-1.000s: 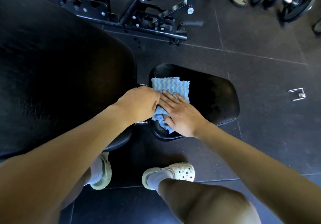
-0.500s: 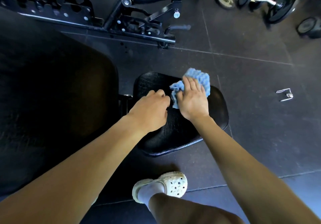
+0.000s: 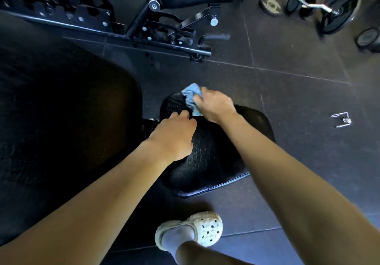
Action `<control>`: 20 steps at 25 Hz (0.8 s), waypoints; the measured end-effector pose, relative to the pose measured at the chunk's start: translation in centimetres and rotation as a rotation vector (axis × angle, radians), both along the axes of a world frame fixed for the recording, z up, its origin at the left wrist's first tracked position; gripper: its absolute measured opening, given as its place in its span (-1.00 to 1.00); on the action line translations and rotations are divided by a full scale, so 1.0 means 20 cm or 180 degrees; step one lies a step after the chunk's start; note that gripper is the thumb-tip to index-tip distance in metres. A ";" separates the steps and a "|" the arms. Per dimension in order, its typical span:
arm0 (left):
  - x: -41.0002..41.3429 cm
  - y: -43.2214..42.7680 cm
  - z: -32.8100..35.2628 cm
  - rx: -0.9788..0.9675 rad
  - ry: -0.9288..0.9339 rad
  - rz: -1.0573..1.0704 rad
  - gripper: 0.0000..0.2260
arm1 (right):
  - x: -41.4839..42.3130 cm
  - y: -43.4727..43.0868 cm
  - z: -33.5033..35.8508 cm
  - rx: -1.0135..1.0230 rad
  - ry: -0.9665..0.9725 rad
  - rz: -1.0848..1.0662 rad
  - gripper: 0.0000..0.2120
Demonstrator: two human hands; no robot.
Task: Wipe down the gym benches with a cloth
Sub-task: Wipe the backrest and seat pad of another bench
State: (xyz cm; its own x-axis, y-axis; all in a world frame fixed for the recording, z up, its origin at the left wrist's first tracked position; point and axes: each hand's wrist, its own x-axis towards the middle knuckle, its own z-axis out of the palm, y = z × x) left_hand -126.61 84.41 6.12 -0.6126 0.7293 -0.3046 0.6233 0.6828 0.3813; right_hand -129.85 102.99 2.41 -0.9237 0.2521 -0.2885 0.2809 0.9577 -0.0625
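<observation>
1. Cream-white moulded foam clog (image 3: 205,230): rounded toe, upper pierced with small dark vent holes.
2. Pale grey sock (image 3: 178,238), worn inside the clog.
3. Left hand (image 3: 174,133), right hand (image 3: 216,104), both forearms: bare.

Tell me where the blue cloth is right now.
In the head view, the blue cloth sits bunched at the far edge of the black bench seat pad, gripped under the right hand, just beyond the left hand.
</observation>
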 end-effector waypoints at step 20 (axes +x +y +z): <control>0.07 0.00 -0.01 0.0137 -0.0096 -0.0276 -0.66 | 0.33 0.25 -0.05 0.0714 0.0295 -0.1084 -0.46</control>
State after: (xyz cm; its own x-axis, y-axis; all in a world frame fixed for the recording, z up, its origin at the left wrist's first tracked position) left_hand -125.28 84.50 5.99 -0.5376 0.7921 -0.2890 0.6672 0.6092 0.4287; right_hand -123.22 107.97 1.42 -0.7962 0.5947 -0.1114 0.5869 0.8038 0.0971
